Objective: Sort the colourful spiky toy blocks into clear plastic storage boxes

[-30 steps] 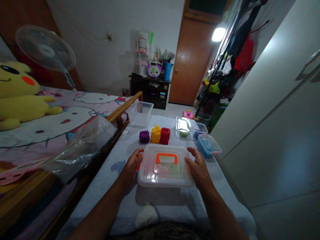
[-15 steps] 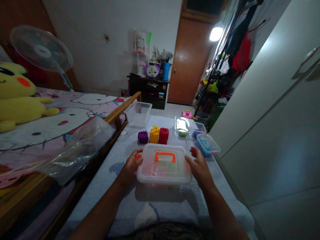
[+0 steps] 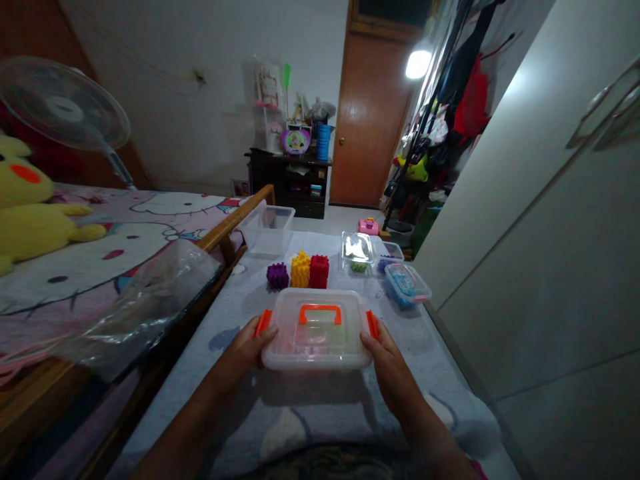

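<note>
Two-handed hold: left hand point(image 3: 253, 343) and right hand point(image 3: 387, 360) are apart, one clamped on each short end of a clear lidded box point(image 3: 316, 357).
Left grip: thumb over the lid's edge, fingers curled around the end by an orange clip point(image 3: 263, 323), which sticks out.
Box: in the middle, near the person, lid on, orange handle point(image 3: 321, 309) lying on top; reddish and greenish contents show blurrily through the plastic, and a shadow falls on the cloth in front.
Right grip: thumb against the lid's edge, fingers bent behind the other orange clip point(image 3: 373, 325), also sticking out.
Pale cloth point(image 3: 220, 400), left to right: a clear tub point(image 3: 273, 233) at the far corner; purple block point(image 3: 277, 276); yellow block point(image 3: 301, 270) and red block point(image 3: 319, 271) close together; open clear case point(image 3: 356, 245) with green pieces point(image 3: 359, 266); small tub point(image 3: 395, 251) with purplish pieces; lidded tub point(image 3: 417, 288) with blue contents.
Room, left to right: yellow plush toy point(image 3: 45, 227); fan point(image 3: 65, 107); cat-print bedding point(image 3: 150, 233); crumpled plastic bag point(image 3: 143, 313); wooden rail point(image 3: 237, 220); dark cabinet point(image 3: 260, 183); brown door point(image 3: 363, 120); pink case point(image 3: 368, 227) on the floor; bright lamp point(image 3: 418, 65); pale wardrobe point(image 3: 540, 267).
</note>
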